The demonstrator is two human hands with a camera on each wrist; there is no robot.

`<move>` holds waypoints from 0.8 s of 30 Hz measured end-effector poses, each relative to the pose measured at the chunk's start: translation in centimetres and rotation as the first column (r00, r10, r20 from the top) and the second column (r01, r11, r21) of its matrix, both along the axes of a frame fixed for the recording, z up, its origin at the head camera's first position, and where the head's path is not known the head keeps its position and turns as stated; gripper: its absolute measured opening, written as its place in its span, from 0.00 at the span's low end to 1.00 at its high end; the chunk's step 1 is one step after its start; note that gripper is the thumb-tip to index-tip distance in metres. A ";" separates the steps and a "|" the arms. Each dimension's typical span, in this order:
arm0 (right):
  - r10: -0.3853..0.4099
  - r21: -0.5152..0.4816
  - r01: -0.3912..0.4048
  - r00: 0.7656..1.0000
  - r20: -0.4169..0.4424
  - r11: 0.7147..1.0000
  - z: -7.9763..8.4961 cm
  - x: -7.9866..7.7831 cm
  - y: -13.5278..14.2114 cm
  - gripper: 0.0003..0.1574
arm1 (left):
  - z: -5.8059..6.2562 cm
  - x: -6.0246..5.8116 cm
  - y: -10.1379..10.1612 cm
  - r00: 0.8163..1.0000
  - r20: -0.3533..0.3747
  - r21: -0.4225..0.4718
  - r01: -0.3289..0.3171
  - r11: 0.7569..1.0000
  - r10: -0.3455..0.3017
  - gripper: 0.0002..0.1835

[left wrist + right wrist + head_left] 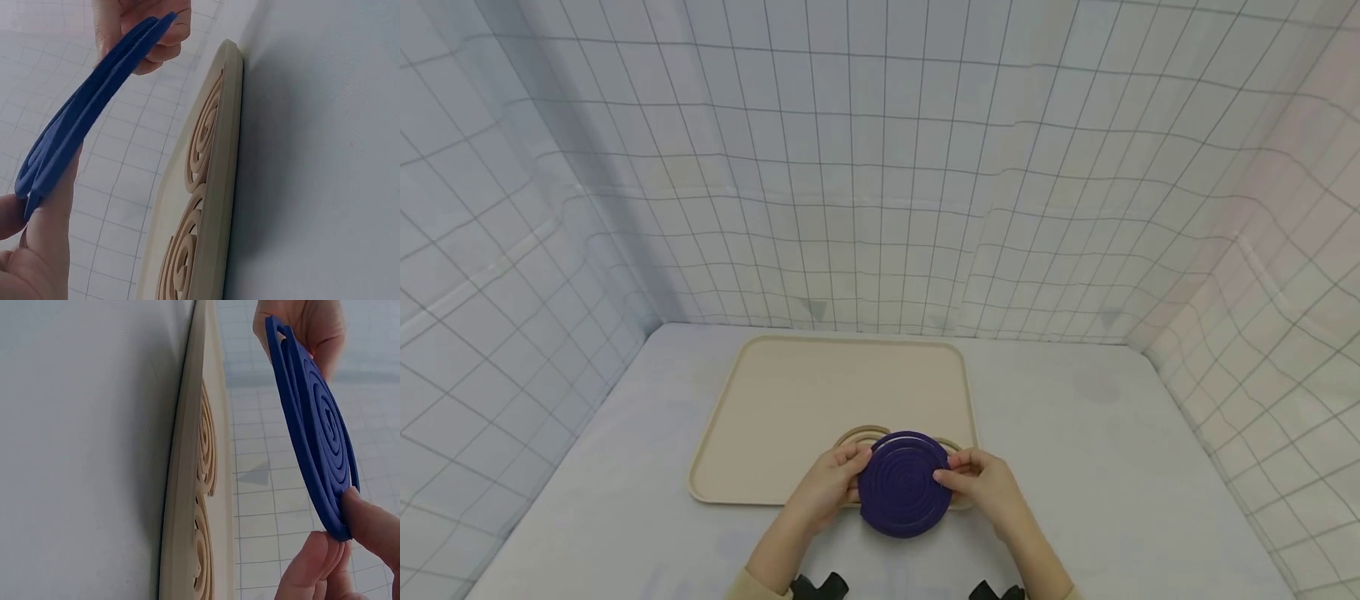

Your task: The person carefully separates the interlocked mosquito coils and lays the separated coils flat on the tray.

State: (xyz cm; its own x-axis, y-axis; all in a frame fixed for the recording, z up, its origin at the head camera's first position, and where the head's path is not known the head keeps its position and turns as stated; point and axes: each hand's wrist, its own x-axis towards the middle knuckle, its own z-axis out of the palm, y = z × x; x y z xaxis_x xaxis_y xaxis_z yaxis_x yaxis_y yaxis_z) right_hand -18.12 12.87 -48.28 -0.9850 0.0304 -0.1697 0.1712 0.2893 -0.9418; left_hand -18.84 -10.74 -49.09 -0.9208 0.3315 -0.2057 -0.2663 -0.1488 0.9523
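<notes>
A dark blue round disc with a spiral pattern (904, 485) is held up over the tray's front edge. My left hand (826, 487) pinches its left rim between thumb and fingers. At the opposite rim, the thumb and fingers of my right hand (988, 485) pinch it too. Seen nearly edge-on in the left wrist view, the blue disc (87, 106) shows layered bands, tilted. Two tan flat spirals lie side by side behind it on the tray, a nearer spiral (182, 259) and a farther spiral (206, 131). In the head view the disc and hands hide most of them.
A cream rectangular tray (842, 383) with a low raised rim lies on the white table (1075, 450), left of centre. White grid-patterned curtains (880, 167) enclose the table at the back and both sides.
</notes>
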 end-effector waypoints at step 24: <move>0.036 -0.013 -0.037 0.998 -0.057 0.999 0.5 0.1 0.2 0.16 | -0.5 0.1 -0.8 0.986 -0.050 0.170 0.167 0.971 -0.161 0.22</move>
